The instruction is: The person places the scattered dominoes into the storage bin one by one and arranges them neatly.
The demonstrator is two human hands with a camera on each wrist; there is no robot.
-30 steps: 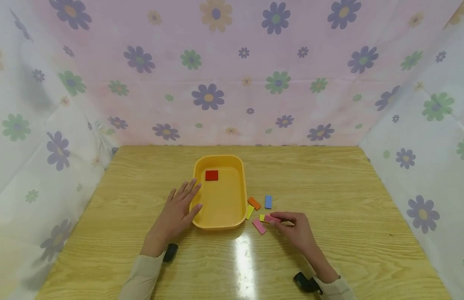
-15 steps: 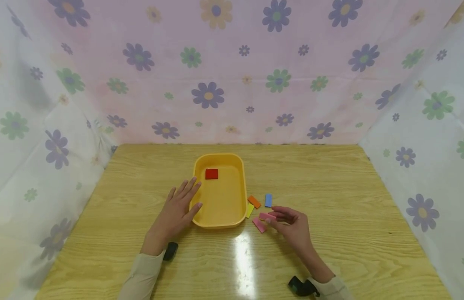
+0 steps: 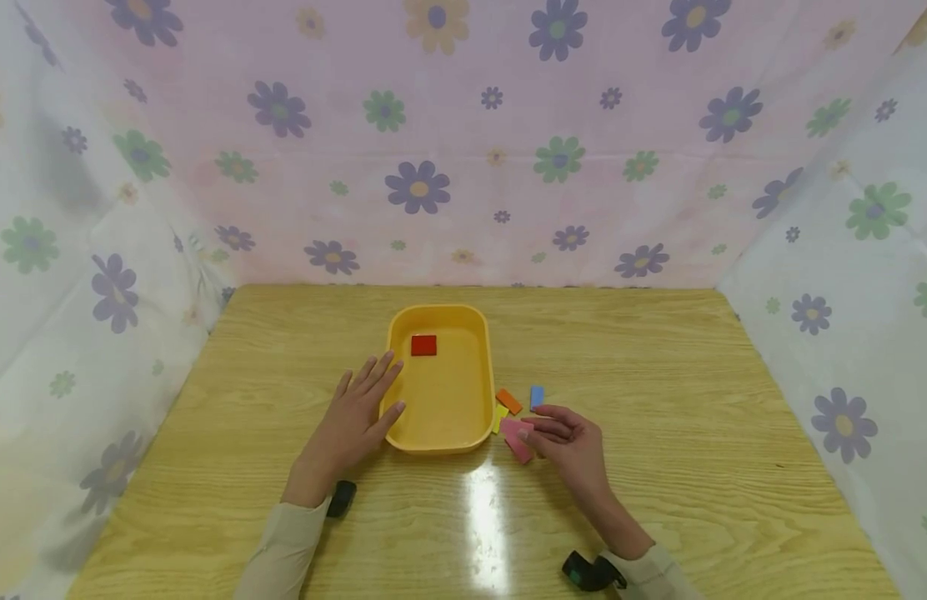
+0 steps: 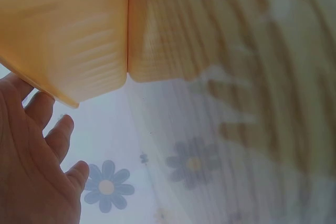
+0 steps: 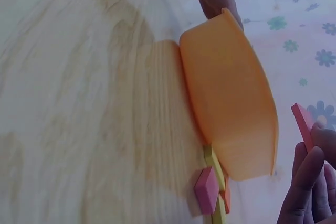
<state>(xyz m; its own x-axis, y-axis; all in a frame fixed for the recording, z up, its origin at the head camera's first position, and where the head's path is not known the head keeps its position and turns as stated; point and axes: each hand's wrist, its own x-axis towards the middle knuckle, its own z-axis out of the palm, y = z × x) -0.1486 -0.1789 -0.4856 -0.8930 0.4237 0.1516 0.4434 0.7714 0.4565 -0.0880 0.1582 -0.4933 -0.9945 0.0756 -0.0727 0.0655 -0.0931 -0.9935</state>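
My right hand [image 3: 572, 450] pinches a pink domino-like block [image 5: 303, 121] between thumb and fingers, raised above the table near the tray's right side. Below it lies a second pink block [image 5: 207, 190]. Around that are a yellow block [image 3: 499, 418], an orange block [image 3: 509, 401] and a blue block [image 3: 537, 396]. Another yellow block [image 5: 219, 212] shows in the right wrist view; in the head view the right hand mostly hides it. Fingers spread, my left hand [image 3: 351, 421] rests over the left rim of the yellow tray [image 3: 441, 448]. Inside the tray sits a red piece [image 3: 423, 345] toward the back left.
The tray stands on a wood-grain table [image 3: 643, 350]. A flower-print cloth [image 3: 463, 125] rises behind the table's far edge and along both sides. Dark wrist devices [image 3: 593, 573] sit under both sleeves.
My right hand has lifted the pink block off the yellow one and carried it left toward the tray, now overlapping the lying pink block in view. The left hand stays put.
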